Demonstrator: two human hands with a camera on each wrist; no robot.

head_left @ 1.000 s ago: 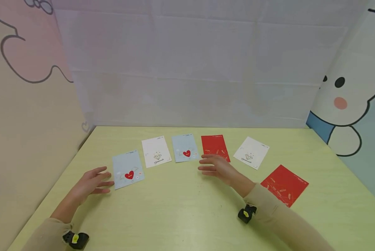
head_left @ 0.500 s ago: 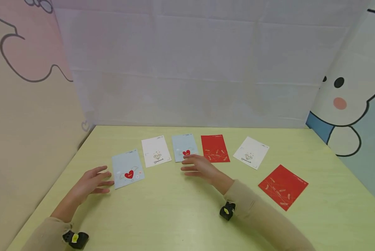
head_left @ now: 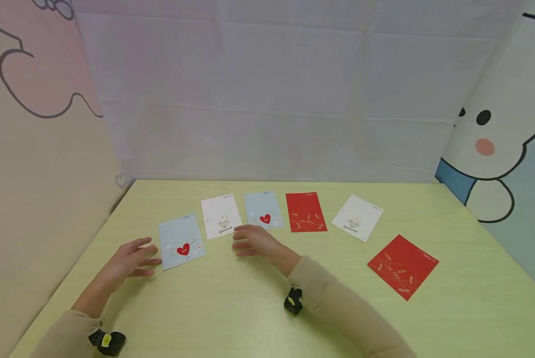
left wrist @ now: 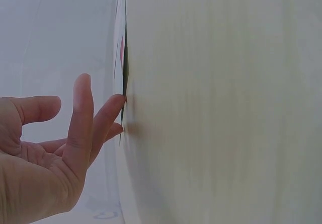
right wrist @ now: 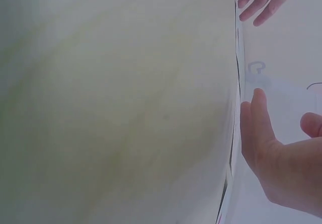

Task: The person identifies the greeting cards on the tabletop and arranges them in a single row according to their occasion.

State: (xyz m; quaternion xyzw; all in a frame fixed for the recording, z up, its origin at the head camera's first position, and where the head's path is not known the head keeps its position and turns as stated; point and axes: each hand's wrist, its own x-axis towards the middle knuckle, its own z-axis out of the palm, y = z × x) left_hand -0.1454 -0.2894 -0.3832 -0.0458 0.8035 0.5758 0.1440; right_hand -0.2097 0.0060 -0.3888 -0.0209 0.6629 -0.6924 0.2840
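Observation:
My left hand (head_left: 125, 263) lies beside a light-blue card (head_left: 182, 233) with a red heart, fingertips right at its left edge. In the left wrist view, that card (left wrist: 121, 58) shows edge-on past spread, relaxed fingers. My right hand (head_left: 263, 244) hovers low over the table with loosely extended fingers and nothing in them. Its fingertips reach the lower right corner of a white diamond card (head_left: 218, 211). Just behind this hand is a second light-blue heart card (head_left: 263, 204). The right wrist view shows the right hand (right wrist: 282, 158) beside the table's surface.
A red card (head_left: 306, 211), another white diamond card (head_left: 358, 217) and a second red card (head_left: 403, 267), turned at an angle, lie to the right on the pale wooden table (head_left: 204, 313). A white cloth (head_left: 267, 99) hangs behind; cartoon-printed walls flank both sides.
My right hand has swept left, from in front of the red card, past the second light-blue card, to the white card's corner. My left hand and the cards have stayed in place.

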